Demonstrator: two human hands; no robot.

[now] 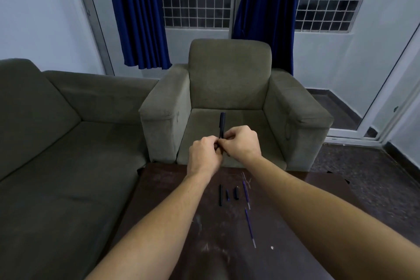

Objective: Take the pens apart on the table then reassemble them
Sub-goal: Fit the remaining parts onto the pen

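Pen (pixel 222 124) points to 12 o'clock above the counter's (pixel 172 211) far edge. Its lower end is clamped by the left grip (pixel 204 154) and right grip (pixel 241 143), fingers curled round it. Two refills (pixel 246 191) and a barrel (pixel 220 195) lie loose mid-counter, so I judge dismantling is under way. Next comes an opposed twist, without dropping small pieces.

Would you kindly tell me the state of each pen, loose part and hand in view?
black pen: upright, held in both hands.
left hand: curled round the pen's lower end.
right hand: pinching the pen.
black barrel: lying loose on the table.
two short black pieces: loose beside the barrel.
upper refill: out, lying on the table.
lower refill: out, lying nearer the person.
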